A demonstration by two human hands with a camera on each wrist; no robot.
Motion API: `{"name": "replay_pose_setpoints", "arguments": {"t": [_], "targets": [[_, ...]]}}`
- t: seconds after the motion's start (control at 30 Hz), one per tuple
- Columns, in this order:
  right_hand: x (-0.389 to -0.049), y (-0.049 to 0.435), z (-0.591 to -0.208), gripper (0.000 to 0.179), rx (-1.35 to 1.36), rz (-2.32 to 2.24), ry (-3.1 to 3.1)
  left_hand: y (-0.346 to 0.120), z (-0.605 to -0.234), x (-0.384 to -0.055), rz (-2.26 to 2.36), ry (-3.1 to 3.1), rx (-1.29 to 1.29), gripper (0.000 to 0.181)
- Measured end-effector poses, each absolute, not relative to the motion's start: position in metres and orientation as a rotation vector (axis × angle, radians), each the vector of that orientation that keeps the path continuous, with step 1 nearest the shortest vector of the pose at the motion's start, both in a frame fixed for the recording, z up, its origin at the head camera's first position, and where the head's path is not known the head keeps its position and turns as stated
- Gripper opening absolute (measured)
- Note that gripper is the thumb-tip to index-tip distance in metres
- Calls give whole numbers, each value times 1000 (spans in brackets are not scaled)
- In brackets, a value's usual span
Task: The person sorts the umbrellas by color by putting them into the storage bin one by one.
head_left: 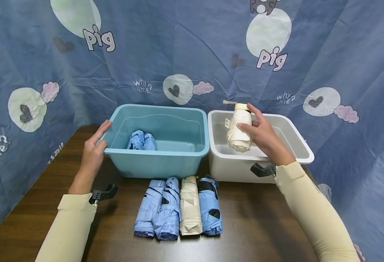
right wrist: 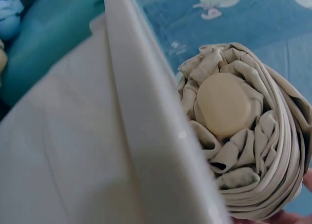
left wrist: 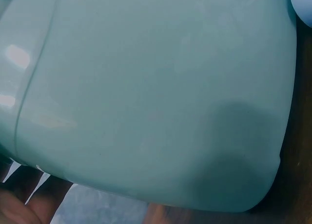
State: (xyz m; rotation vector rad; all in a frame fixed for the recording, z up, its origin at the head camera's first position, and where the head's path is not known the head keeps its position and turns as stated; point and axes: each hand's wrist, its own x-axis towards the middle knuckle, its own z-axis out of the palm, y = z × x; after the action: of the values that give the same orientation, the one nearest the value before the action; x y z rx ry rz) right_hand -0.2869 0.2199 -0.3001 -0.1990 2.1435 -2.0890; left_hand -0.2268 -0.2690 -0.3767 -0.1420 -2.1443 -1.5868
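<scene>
My right hand [head_left: 265, 136] holds a rolled cream folding umbrella [head_left: 241, 127] above the white bin [head_left: 260, 169]. The umbrella is tilted, with a pale yellow end up and a strap sticking out to the left. In the right wrist view, its bundled cloth end [right wrist: 225, 104] shows beyond the bin's rim. At the left, my left hand [head_left: 93, 151] rests against the rim of the blue bin [head_left: 156, 163], its fingers fairly straight. Two blue rolled umbrellas [head_left: 142, 141] lie inside that bin. The left wrist view mostly shows the bin's side, with part of my fingers [left wrist: 41, 199] at its edge.
On the dark wooden table [head_left: 123, 225], in front of the bins, lie several rolled umbrellas: a cream one [head_left: 190, 207] between blue ones, such as the rightmost blue umbrella [head_left: 210, 207]. A blue printed curtain [head_left: 192, 47] hangs close behind the bins.
</scene>
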Motion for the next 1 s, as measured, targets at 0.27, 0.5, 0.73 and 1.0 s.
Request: {"name": "replay_pose_setpoints", "arguments": {"t": [0.27,0.5,0.73,1.0], "targets": [[-303,221,-310,82,-152,-1999,2185,-267,-378,-229,-1585,-2139,-154,59],[-313,220,-315,84,-171,-1908,2239,-269,-378,-229,-1582,-2143,-131,59],[-318,217,-320,85,-195,-1691,2353,-269,-378,-230,-1579,-2152,-103,60],[-315,219,-326,85,-161,-1541,2365,-267,-378,-230,-1580,-2162,-115,59]]}}
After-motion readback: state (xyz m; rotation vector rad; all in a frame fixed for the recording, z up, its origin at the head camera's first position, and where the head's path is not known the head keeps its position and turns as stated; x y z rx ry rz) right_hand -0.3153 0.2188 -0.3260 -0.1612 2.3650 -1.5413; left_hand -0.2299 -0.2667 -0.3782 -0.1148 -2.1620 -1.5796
